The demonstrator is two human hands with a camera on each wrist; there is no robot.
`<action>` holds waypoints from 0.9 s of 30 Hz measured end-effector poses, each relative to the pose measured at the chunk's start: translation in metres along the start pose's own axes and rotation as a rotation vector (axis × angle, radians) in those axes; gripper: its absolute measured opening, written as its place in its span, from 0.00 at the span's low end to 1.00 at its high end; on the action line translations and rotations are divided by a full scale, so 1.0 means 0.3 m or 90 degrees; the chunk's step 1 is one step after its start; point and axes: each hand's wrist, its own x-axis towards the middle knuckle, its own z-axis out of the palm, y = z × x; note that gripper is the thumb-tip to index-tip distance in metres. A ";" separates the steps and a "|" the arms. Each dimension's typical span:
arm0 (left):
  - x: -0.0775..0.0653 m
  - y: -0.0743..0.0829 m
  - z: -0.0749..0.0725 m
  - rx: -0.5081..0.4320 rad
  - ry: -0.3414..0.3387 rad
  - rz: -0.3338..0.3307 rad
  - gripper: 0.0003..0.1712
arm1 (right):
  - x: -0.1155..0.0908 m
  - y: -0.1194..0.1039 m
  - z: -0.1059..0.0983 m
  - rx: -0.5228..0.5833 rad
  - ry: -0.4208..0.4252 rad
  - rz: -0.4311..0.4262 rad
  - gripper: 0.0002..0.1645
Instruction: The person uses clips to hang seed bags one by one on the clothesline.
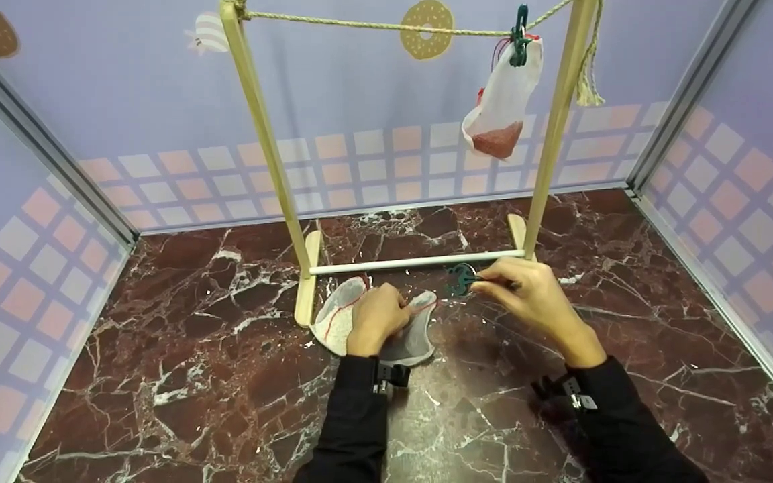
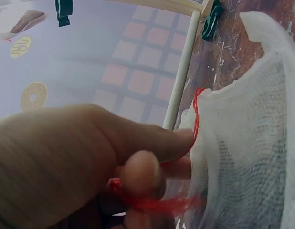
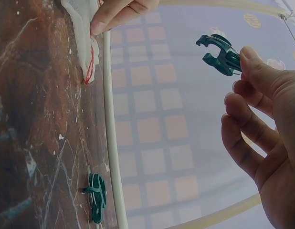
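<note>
Head view: pinching the gauze bag [image 1: 415, 341] on the tabletop [image 1: 192, 396] with the left hand [image 1: 378, 314]; holding the green clip [image 1: 460, 279] in the right hand [image 1: 529, 290], just right of the bag, apart from it, pointing mouth-first left

The rack [image 1: 270, 144] is placed on the table [image 1: 225, 376] before the back wall [image 1: 359, 87], its bar [image 1: 413, 261] set low between the feet and its rope [image 1: 346, 23] strung overhead between the posts. From the rope, near the right-hand post, the upper bag [image 1: 507, 94] is hung by a clip [image 1: 519, 50]. The lower bag [image 1: 410, 342] is held by the left hand [image 1: 378, 314] before the bar's left part; to its right a second clip [image 1: 461, 285] is held in the right hand [image 1: 531, 288], while a third clip [image 3: 97, 198] is laid just before the bar's right part
</note>
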 end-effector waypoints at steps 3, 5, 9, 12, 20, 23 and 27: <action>0.003 0.002 0.006 0.010 0.016 -0.009 0.26 | 0.001 -0.002 -0.002 0.003 0.000 0.002 0.10; 0.008 0.002 0.010 0.019 0.038 -0.014 0.20 | 0.002 -0.005 -0.004 0.005 0.001 0.004 0.10; 0.016 -0.001 0.016 0.032 0.064 -0.031 0.10 | 0.005 -0.010 -0.007 0.007 0.000 0.005 0.10; 0.017 -0.003 0.017 0.029 0.059 -0.046 0.10 | 0.007 -0.010 -0.008 0.005 -0.002 -0.001 0.10; 0.009 -0.007 0.023 0.040 0.070 -0.010 0.24 | 0.005 -0.006 -0.007 -0.006 -0.004 -0.001 0.10; 0.007 -0.006 0.023 0.038 0.067 0.009 0.30 | 0.002 -0.004 -0.006 -0.007 -0.002 0.001 0.09; 0.004 -0.006 0.020 0.029 0.059 0.017 0.27 | 0.000 0.000 -0.006 -0.013 -0.001 0.001 0.09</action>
